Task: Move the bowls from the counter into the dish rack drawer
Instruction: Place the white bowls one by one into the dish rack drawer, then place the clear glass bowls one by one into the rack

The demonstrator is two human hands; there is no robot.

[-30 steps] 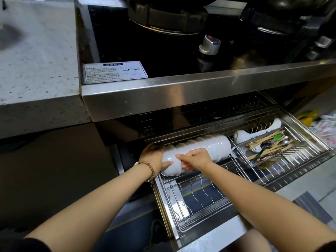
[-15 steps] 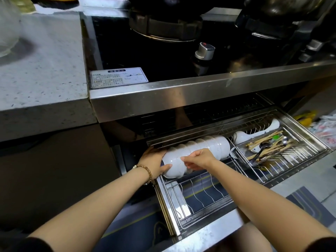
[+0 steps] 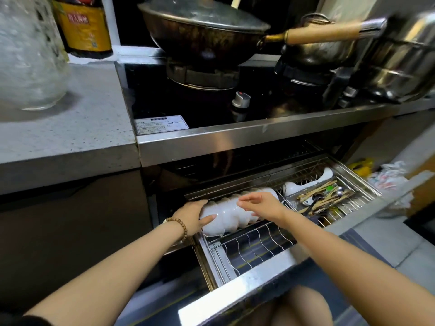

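Observation:
A row of white bowls (image 3: 231, 215) lies on its side, nested together, at the back left of the pulled-out steel dish rack drawer (image 3: 235, 300). My left hand (image 3: 190, 215), with a bead bracelet on its wrist, cups the row's left end, thumb along the front and fingers over the back. Just above the middle of the row my right hand (image 3: 261, 204) hovers with its fingers loosely spread and holds nothing. The front wire slots (image 3: 256, 241) of the rack hold no dishes.
A cutlery tray (image 3: 322, 198) with chopsticks and spoons and a white ladle (image 3: 306, 184) fill the drawer's right side. The stove's steel edge (image 3: 235, 140) overhangs the drawer. Above stand a lidded wok (image 3: 202, 34), a steel pot (image 3: 400, 60) and a glass jar (image 3: 28, 55) on the grey counter (image 3: 70, 128).
My right hand has let go of the bowls and risen just above them with its fingers spread. My left hand stays on the row's left end. The view has tilted upward.

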